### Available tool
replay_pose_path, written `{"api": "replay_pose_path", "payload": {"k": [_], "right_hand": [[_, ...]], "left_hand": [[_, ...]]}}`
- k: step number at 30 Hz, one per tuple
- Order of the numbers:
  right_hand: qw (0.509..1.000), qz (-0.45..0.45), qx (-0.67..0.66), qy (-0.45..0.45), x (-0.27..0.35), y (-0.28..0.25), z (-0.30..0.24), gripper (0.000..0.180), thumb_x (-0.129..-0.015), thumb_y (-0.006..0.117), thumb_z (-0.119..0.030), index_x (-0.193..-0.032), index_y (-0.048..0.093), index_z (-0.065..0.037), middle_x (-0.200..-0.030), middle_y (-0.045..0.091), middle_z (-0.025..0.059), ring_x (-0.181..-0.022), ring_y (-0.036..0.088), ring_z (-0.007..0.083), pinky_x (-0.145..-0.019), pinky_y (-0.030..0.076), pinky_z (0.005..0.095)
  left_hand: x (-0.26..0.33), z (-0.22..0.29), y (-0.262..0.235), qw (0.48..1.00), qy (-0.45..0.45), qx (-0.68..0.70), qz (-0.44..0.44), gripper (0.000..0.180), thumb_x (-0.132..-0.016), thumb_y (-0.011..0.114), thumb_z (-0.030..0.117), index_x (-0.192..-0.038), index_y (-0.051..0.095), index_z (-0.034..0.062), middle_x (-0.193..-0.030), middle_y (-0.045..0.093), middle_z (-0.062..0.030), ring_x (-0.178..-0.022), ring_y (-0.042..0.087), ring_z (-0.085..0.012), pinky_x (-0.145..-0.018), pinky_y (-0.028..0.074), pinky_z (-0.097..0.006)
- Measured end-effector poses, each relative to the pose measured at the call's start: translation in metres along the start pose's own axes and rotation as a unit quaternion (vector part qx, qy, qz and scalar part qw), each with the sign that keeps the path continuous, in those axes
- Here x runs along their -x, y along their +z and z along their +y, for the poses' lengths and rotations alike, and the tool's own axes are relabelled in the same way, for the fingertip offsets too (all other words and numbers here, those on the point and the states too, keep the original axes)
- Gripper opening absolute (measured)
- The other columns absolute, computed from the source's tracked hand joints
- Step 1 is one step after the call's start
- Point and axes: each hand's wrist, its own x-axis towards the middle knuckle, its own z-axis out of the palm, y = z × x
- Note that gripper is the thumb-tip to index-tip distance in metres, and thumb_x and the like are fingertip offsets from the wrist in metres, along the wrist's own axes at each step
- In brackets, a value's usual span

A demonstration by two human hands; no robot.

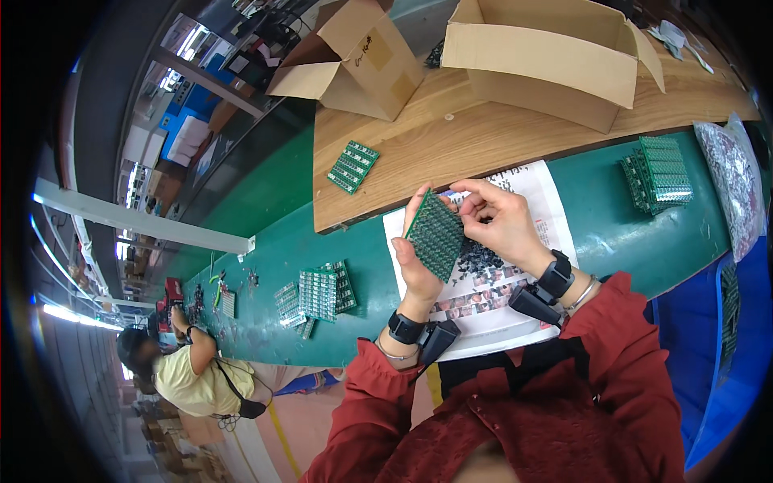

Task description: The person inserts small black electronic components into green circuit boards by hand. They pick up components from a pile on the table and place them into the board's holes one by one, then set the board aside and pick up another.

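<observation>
My left hand point(418, 262) grips a green circuit board panel point(437, 238) by its left edge, tilted up above the table. Beside the panel's upper right edge, my right hand point(501, 221) has its thumb and fingertips pinched together. Whatever those fingertips hold is too small or hidden to name. Beneath the hands, a pile of small black parts point(481, 259) lies on a printed paper sheet point(475, 326). The panel covers part of that pile.
Panel stacks sit on the green table at left point(318, 295) and right point(659, 175). One panel point(353, 167) lies on the wooden board point(403, 153), behind which stand two cardboard boxes point(378, 60). A plastic bag point(734, 181) is far right; a co-worker point(197, 374) sits left.
</observation>
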Motion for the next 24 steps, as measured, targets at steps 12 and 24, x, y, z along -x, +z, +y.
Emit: {"api": "replay_pose_path", "payload": {"k": [12,24], "right_hand": [[1.000,-0.008,0.005,0.005,0.001,0.001,0.005,0.044,-0.075,0.059,0.009,-0.117,0.058,-0.002,-0.084,0.061,0.0043,-0.077,0.060,0.0069,-0.068,0.052,0.0204],[0.997,0.022,0.067,-0.044,0.006,0.008,-0.006,0.045,-0.073,0.063,0.008,-0.116,0.059,-0.004,-0.081,0.065,0.0052,-0.073,0.062,0.0075,-0.069,0.054,0.0216]], "left_hand": [[-0.001,-0.001,-0.005,0.999,0.010,0.023,0.023,0.098,-0.080,0.032,0.077,-0.138,0.029,-0.0021,-0.115,0.051,-0.0136,-0.107,0.052,-0.0213,-0.093,0.042,-0.033],[0.000,-0.004,0.002,0.999,0.020,0.016,0.045,0.096,-0.081,0.033,0.076,-0.138,0.030,-0.0025,-0.114,0.050,-0.0115,-0.105,0.050,-0.0192,-0.092,0.040,-0.031]]}}
